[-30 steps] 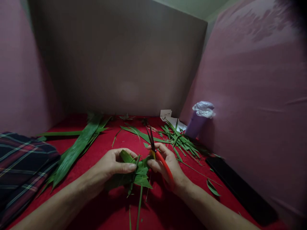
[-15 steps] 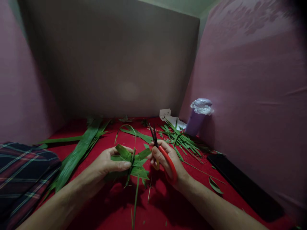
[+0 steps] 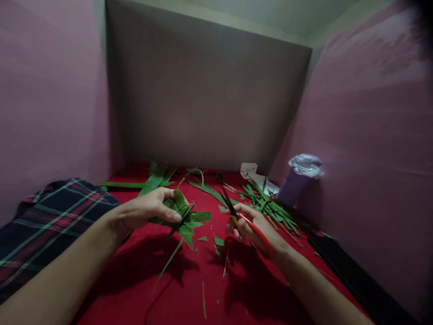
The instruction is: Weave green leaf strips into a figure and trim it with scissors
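Observation:
My left hand (image 3: 162, 205) is closed round a folded green leaf piece (image 3: 187, 225), its thumb pressed on top. Pointed leaf ends stick out of this piece to the right, and a thin strip hangs down from it toward me. In my right hand (image 3: 252, 223) are scissors (image 3: 255, 229) with red and yellow handles, their dark blades pointing up and to the left, slightly apart. The blades do not touch the leaf piece. Below and between my hands, small green leaf scraps (image 3: 218, 241) lie on the red cloth (image 3: 189, 289).
A heap of narrow leaf strips (image 3: 270, 205) lies back right, near white paper (image 3: 248, 169) and a purple container (image 3: 294, 183) topped with clear plastic. Long leaves (image 3: 154, 178) are at back left. Plaid fabric (image 3: 61, 216) is on the left, a long black object (image 3: 352, 275) on the right.
My hands have moved apart: the left has drawn away with the leaf piece, the right has shifted right with the scissors. The view has turned a little to the left.

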`<state>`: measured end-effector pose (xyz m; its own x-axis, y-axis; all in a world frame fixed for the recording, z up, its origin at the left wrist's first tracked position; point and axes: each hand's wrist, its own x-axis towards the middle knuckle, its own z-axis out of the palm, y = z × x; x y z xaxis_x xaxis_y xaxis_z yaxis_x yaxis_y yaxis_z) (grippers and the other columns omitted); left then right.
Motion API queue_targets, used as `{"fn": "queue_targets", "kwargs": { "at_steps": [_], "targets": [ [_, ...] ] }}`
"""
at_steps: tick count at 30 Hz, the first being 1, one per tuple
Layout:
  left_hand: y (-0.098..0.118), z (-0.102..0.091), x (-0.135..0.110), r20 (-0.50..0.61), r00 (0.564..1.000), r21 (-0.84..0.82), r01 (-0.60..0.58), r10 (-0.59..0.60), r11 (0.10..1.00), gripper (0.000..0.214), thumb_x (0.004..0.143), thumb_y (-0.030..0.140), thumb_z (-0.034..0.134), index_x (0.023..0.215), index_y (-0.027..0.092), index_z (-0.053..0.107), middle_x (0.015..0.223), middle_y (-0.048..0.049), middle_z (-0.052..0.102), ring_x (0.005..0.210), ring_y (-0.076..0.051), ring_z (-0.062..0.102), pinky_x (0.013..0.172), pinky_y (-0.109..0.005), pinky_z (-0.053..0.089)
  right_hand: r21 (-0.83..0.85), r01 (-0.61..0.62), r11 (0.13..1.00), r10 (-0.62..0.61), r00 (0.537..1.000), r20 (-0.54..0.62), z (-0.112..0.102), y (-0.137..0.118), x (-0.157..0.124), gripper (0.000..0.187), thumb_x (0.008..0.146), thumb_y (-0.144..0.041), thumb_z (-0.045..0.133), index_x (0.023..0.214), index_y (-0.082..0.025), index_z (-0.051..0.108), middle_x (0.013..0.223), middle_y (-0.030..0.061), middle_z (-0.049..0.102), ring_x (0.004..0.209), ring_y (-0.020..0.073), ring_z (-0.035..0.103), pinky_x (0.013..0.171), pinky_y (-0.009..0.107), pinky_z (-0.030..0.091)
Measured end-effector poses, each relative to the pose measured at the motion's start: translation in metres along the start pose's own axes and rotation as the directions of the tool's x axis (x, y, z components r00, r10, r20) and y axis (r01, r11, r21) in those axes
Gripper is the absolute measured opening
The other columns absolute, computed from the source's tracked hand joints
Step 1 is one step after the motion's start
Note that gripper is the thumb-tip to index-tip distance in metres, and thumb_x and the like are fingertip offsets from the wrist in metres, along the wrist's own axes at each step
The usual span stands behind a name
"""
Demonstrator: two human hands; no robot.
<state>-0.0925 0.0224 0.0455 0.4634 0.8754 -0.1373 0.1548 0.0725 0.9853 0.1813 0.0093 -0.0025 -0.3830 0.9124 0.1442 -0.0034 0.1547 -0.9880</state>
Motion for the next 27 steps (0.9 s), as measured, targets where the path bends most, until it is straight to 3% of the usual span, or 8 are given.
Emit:
{"fn": "queue_targets", "kwargs": {
  "at_steps": [5, 8, 13, 17, 22, 27],
  "targets": [
    [0.0, -0.012, -0.006, 0.082, 0.996, 0.092, -0.05, 0.042, 0.995, 0.02, 0.058, 0.017, 0.073, 0.076, 0.014, 0.064, 0.063, 0.0022, 0.059, 0.055, -0.01, 0.052, 0.055, -0.021, 0.039, -0.151, -0.009, 0.989, 0.022, 0.996, 0.085, -0.004, -0.023, -0.005, 0.055, 0.062, -0.064, 0.063, 0.09, -0.017, 0.051, 0.067, 0.0024, 0.061, 0.052, 0.0116, 0.045, 0.048, 0.024, 0.033],
    [-0.001, -0.016, -0.008, 0.097, 0.995, 0.116, -0.048, 0.037, 0.992, 0.021, 0.057, 0.019, 0.074, 0.074, 0.015, 0.063, 0.062, 0.0025, 0.058, 0.055, -0.01, 0.052, 0.056, -0.023, 0.041, -0.26, -0.075, 0.963, 0.119, 0.98, 0.159, -0.012, -0.033, -0.011, 0.043, 0.065, -0.055, 0.066, 0.086, -0.019, 0.052, 0.067, 0.0008, 0.06, 0.055, 0.0128, 0.048, 0.051, 0.025, 0.035],
    [-0.006, -0.019, -0.009, 0.054, 0.999, 0.174, -0.003, -0.006, 0.985, 0.027, 0.052, 0.019, 0.076, 0.076, 0.016, 0.063, 0.065, 0.0013, 0.062, 0.059, -0.014, 0.057, 0.059, -0.025, 0.045, -0.388, -0.183, 0.904, 0.314, 0.898, 0.309, -0.024, -0.039, -0.019, 0.032, 0.066, -0.039, 0.069, 0.088, -0.02, 0.055, 0.068, -0.0011, 0.061, 0.058, 0.0131, 0.05, 0.057, 0.027, 0.037],
    [-0.008, -0.019, -0.007, 0.095, 0.995, 0.2, 0.001, -0.021, 0.98, 0.03, 0.051, 0.02, 0.077, 0.078, 0.017, 0.064, 0.068, -0.0004, 0.064, 0.061, -0.016, 0.06, 0.059, -0.026, 0.047, -0.489, -0.251, 0.835, 0.436, 0.844, 0.313, -0.017, -0.05, -0.02, 0.029, 0.063, -0.029, 0.073, 0.084, -0.02, 0.055, 0.068, -0.002, 0.061, 0.056, 0.0126, 0.051, 0.055, 0.025, 0.036],
    [-0.006, -0.015, -0.007, 0.193, 0.98, 0.204, 0.0, -0.04, 0.979, 0.02, 0.052, 0.017, 0.074, 0.07, 0.016, 0.066, 0.066, -0.0006, 0.064, 0.06, -0.015, 0.06, 0.059, -0.025, 0.047, -0.671, -0.181, 0.72, 0.512, 0.791, 0.336, -0.005, -0.064, -0.017, 0.027, 0.062, -0.032, 0.075, 0.078, -0.019, 0.058, 0.06, -0.0032, 0.058, 0.054, 0.0121, 0.049, 0.053, 0.024, 0.036],
    [-0.004, -0.01, -0.007, 0.21, 0.975, 0.232, 0.022, -0.072, 0.973, 0.018, 0.053, 0.016, 0.073, 0.07, 0.017, 0.068, 0.067, -0.0016, 0.066, 0.061, -0.017, 0.06, 0.059, -0.026, 0.047, -0.7, -0.123, 0.703, 0.499, 0.787, 0.362, -0.002, -0.063, -0.015, 0.028, 0.06, -0.037, 0.076, 0.077, -0.019, 0.062, 0.056, -0.0041, 0.057, 0.05, 0.0106, 0.047, 0.046, 0.021, 0.032]
  ]
}}
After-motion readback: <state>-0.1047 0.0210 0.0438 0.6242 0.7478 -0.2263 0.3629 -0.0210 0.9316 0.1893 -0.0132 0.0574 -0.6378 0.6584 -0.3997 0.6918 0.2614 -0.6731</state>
